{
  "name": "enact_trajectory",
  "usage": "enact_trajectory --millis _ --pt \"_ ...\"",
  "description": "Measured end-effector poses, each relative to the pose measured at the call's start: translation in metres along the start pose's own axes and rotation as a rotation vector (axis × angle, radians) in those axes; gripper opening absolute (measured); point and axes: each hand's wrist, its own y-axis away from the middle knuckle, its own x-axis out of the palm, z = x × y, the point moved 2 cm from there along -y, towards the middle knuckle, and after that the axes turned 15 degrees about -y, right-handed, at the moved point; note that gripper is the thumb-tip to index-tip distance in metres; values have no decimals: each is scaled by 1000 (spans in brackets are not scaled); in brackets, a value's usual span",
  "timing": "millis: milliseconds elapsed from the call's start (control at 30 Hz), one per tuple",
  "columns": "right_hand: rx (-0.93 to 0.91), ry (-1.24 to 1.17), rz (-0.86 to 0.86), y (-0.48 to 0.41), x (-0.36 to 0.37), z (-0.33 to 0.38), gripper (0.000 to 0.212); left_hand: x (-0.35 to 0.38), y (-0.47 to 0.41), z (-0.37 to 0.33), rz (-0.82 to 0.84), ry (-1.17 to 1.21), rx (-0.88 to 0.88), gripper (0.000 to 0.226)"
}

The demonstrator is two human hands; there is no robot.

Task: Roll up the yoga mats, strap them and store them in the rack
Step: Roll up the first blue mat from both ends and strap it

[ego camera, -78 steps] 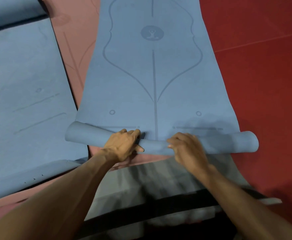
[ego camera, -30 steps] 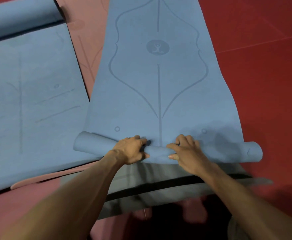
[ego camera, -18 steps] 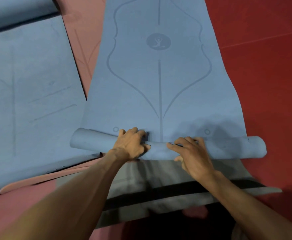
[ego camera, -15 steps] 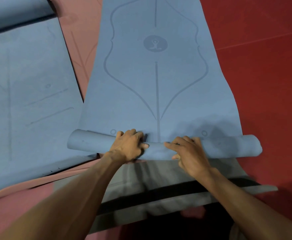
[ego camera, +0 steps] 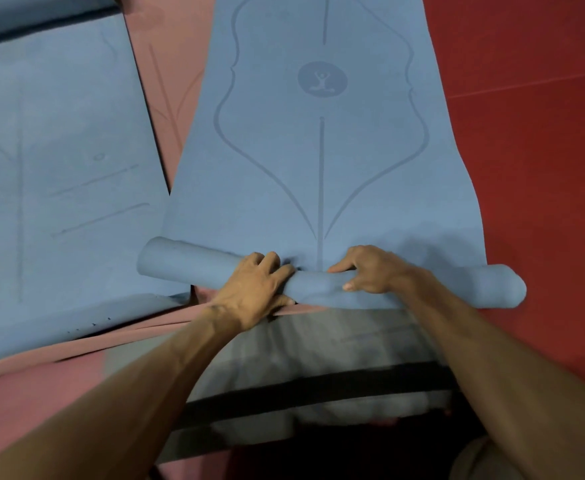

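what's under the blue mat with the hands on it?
A pink mat shows past its left edge, a grey mat just this side of the roll, red floor on the right. How far either mat runs beneath is covered.

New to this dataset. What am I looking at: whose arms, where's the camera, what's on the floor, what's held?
No robot: a person's bare arms, filmed by one wide-angle camera worn on the head, looking down. The left hand and right hand grip the rolled end of a blue yoga mat, fingers curled over the roll; the rest lies flat ahead on a red floor. To the left lie a second blue mat and, between them, a pink mat. Nearest the person is a grey sheet with a dark band.
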Motion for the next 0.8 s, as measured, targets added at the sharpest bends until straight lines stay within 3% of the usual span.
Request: enact_trajectory --millis 100,233,300,367,467,567,633,700,733,800 --pt "-7 -2 -146 3 -2 1 42 -3 -16 11 162 18 9 60" --pt "-227 89 -630 28 13 7 24 -11 -37 22 269 204 -54 57" --pt "-263 164 -782 39 32 6 23 -12 -44 27 310 305 -41 50" --pt "-226 191 -795 44 46 7 24 -10 -50 31 356 346 -19 42" --pt "-171 211 -695 40 48 3 45 -6 -60 37 405 407 -31 35" --pt "-177 174 -639 31 33 4 46 -4 -65 39 397 375 -74 35" --pt "-132 153 -581 27 20 10 43 -4 -60 37 291 132 -79 44" --pt "-66 162 -478 20 10 10 40 -5 -49 32 137 -41 -93 69" --pt "-49 177 -433 16 4 10 39 -6 -44 29 82 -39 -102 80" --pt "-20 152 -351 9 -8 11 36 -2 -36 28 25 5 -128 82"
